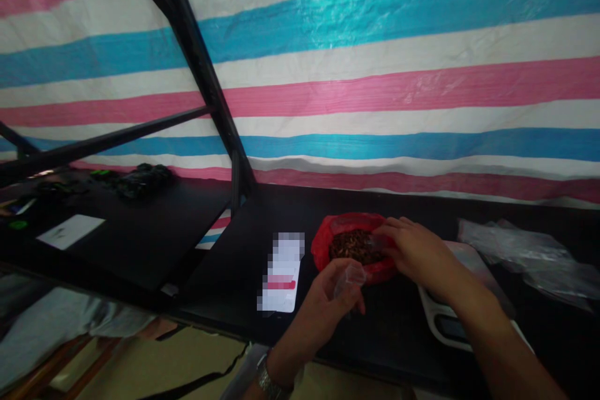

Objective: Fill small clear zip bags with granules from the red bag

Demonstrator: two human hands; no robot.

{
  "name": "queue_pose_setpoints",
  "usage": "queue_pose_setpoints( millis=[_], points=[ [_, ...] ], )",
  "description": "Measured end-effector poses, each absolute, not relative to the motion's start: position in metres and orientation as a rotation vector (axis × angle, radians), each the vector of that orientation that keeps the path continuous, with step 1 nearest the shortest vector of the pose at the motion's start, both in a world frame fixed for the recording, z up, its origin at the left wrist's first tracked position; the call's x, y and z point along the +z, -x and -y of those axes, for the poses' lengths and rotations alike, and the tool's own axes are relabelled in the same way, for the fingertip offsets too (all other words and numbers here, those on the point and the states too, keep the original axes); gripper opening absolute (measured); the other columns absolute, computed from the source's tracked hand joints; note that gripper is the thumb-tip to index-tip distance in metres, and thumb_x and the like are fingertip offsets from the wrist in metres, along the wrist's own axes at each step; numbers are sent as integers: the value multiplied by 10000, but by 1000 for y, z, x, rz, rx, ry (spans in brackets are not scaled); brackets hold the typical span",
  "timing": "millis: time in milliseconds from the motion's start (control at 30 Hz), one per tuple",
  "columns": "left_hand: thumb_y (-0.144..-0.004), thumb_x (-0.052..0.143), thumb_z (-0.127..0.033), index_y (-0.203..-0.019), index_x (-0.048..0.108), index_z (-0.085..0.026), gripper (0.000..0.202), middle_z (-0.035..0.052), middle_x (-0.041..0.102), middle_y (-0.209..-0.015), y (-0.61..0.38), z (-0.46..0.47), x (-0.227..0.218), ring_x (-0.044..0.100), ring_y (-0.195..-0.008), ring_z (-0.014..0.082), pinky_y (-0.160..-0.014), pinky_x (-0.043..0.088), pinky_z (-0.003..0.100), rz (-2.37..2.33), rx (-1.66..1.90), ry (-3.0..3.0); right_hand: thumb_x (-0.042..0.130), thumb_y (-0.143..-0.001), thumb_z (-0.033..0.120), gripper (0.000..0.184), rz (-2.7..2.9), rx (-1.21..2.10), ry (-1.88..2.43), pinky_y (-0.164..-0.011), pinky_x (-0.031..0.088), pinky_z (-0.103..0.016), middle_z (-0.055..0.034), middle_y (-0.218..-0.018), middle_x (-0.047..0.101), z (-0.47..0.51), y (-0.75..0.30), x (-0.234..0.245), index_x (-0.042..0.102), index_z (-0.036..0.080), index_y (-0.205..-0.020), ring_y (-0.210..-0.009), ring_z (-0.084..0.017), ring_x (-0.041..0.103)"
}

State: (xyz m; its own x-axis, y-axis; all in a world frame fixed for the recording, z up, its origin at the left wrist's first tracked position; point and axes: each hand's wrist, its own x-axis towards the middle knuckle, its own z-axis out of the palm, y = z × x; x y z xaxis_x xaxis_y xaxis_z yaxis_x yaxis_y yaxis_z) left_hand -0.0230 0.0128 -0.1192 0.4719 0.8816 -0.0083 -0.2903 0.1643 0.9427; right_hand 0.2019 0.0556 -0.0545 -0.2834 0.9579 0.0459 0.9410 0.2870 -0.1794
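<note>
My left hand (330,294) is closed round a small clear plastic bag (355,274), its mouth standing apart above the fingers. Just beyond it a red plastic bag (321,247) lies with its top spread wide, full of small brown dried pieces (354,245). Over the right side of that bag is my right hand (407,247), its fingers bent down at the contents. Something see-through and blurred shows at those fingertips, too unclear to name. A white scale (434,315) sits partly under my right forearm.
A phone (284,275) with a lit, pixelated screen lies left of the red bag. Clear plastic bags (525,250) are piled at the right. A black metal frame (201,69) rises at left. White paper (70,231) and dark bundled items (143,180) lie on the far-left table.
</note>
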Motion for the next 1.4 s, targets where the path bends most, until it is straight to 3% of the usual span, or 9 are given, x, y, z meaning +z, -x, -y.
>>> queue_pose_setpoints(
  millis=[167,300,500,733,867,1033,1167,1267,1400],
  points=[
    [-818,845,-657,-1154,672,-192,599,28,675,-912,21,-16,-119,587,-753,148,-752,457,285,-761,950,-1118,561,-870,2,474,2426,209,1742,-1064,486,-460,-130,-1309,750,-59,-187,-64,773,185,-1252,-1260,-315,640],
    [-806,850,-661,-1126,678,-199,587,14,654,-859,19,-17,-113,592,-781,168,-771,475,293,-771,968,-1140,538,-855,-18,578,2461,216,1721,-1152,440,-506,-140,-1423,699,-58,-176,-66,740,179,-1360,-1374,-339,570],
    [-829,824,-668,-1110,694,-196,564,7,640,-824,21,-17,-101,588,-801,185,-806,461,310,-778,953,-1182,531,-850,-26,556,2501,328,1575,-1153,449,-453,-111,-1309,744,-58,-171,-65,780,203,-1291,-1272,-289,622],
    [-921,788,-537,-1183,699,-206,431,18,674,-934,24,-23,-120,593,-853,177,-851,418,314,-672,1007,-1158,534,-849,-26,501,2409,563,1395,-1160,431,-420,-79,-1323,762,-55,-180,-69,806,223,-1188,-1229,-235,668],
    [-920,783,-548,-1191,702,-211,440,33,681,-990,24,-25,-128,596,-861,182,-850,421,322,-629,1033,-1163,564,-892,35,442,2309,655,1361,-1131,450,-410,-71,-1298,782,-55,-188,-68,790,225,-1221,-1245,-242,668],
    [-902,786,-577,-1203,696,-226,471,32,700,-971,31,-22,-112,623,-842,187,-825,450,313,-662,1020,-1223,594,-880,44,427,2274,367,1611,-1067,462,-446,-97,-1239,782,-55,-199,-58,777,209,-1229,-1155,-284,674],
    [-863,838,-477,-1131,719,-225,387,59,727,-1066,37,-13,-95,657,-984,233,-885,479,327,-832,1000,-1345,558,-908,41,379,2321,91,1889,-949,473,-451,-137,-1176,762,-52,-199,-51,792,177,-1173,-1118,-332,634],
    [-857,826,-364,-1112,720,-221,311,59,738,-1058,35,-9,-93,657,-1026,251,-921,476,345,-1043,1019,-1420,563,-911,41,397,2377,71,1944,-926,473,-454,-153,-1208,756,-51,-190,-52,783,159,-1219,-1139,-348,619],
    [-882,793,-357,-1068,710,-212,250,51,742,-996,30,-12,-99,665,-971,242,-875,493,343,-1034,1067,-1425,581,-888,32,434,2411,65,1913,-940,475,-464,-162,-1283,746,-52,-175,-57,778,158,-1254,-1177,-355,608]
  ],
)
